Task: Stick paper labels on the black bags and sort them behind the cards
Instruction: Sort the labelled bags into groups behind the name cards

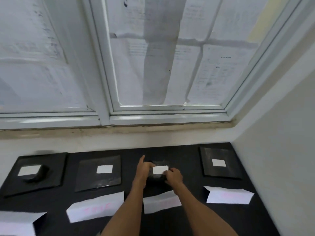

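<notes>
- Black third bag from the left, flat on the worktop at lower centre of the frame, just behind the third card.
- White label on top of it, long axis running left to right across the frame.
- Left hand at the label's left end: thumb near the upper-left corner, index finger raised and straight, remaining fingers curled down at the bag's left edge, seemingly gripping it.
- Right hand at the label's right end, fingers curled onto that edge. Pinching or only pressing: cannot tell through the blur.
- Judged step: fixing the label down, with the bag lying in its place behind the card.
- Relation that matters: label directly between the two hands, touching both, neither one nearer. Likely calls for a press along the long axis, one end held while the other is smoothed.
- Other bags to the left and right, each labelled and behind its own card; leftmost bag has a black fold lying over its label's right side.
</notes>
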`<state>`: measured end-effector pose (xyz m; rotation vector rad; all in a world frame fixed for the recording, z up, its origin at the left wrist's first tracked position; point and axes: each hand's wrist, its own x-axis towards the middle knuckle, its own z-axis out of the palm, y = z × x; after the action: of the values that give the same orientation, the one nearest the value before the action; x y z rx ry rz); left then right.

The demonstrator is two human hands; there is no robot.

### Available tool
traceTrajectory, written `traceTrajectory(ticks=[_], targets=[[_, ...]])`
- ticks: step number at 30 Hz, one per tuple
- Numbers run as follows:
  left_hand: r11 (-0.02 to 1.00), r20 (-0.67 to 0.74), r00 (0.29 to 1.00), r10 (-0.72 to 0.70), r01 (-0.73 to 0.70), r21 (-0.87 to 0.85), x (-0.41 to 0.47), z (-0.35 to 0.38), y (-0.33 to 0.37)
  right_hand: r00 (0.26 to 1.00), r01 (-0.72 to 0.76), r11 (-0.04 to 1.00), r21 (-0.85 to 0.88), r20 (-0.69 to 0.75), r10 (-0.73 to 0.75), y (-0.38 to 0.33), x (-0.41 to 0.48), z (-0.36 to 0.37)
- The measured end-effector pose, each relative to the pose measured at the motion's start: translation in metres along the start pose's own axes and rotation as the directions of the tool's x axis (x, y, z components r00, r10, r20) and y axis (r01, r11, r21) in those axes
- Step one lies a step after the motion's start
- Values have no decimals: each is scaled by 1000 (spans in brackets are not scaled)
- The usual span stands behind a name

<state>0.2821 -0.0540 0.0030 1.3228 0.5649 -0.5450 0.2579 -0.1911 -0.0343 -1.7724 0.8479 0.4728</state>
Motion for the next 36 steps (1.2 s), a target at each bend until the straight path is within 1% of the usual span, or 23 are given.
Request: traceTrajectory(ticks=[5, 9, 12, 16, 18, 20, 22, 25, 28, 30, 32, 34, 36], targets=[[999, -39, 998, -45, 44, -16, 18, 13, -3, 1000, 19, 1000, 4, 4, -19, 3, 15, -3], [999, -7, 999, -42, 42, -11, 22, 14, -4, 998, 70, 997, -14, -9, -70, -2, 14, -7], [1000, 51, 998, -26, 25, 15, 7, 8, -3, 988, 117, 990, -78, -94, -124, -7, -3, 1], [999, 51, 999, -6, 8, -52, -32, -23, -2, 926, 237, 959, -158, -263, -272, -20, -58, 23], [1000, 67, 997, 24, -23, -20, -54, -43, 1, 903, 289, 941, -177, -276, -330, -23, -89, 37], [995, 76, 994, 75, -80, 63, -79, -66, 3, 909, 316, 931, -185, -221, -353, -23, -121, 56], [979, 55, 989, 134, -141, 149, -104, -94, 0, 923, 328, 925, -192, -145, -357, -16, -153, 78], [958, 35, 983, 182, -186, 219, -140, -145, -19, 925, 353, 908, -226, -61, -375, 8, -200, 120], [948, -40, 984, 172, -155, 277, -176, -207, -44, 929, 364, 902, -230, 20, -370, 39, -242, 166], [948, -99, 983, 155, -120, 295, -200, -251, -66, 930, 367, 893, -261, 99, -353, 66, -267, 197], [939, -159, 976, 149, -89, 333, -214, -283, -89, 932, 362, 884, -296, 141, -334, 88, -278, 215], [942, -239, 962, 128, -43, 333, -229, -314, -115, 934, 354, 874, -332, 159, -318, 109, -292, 234], [935, -276, 953, 127, -22, 354, -248, -331, -131, 930, 365, 859, -358, 170, -325, 127, -299, 246]])
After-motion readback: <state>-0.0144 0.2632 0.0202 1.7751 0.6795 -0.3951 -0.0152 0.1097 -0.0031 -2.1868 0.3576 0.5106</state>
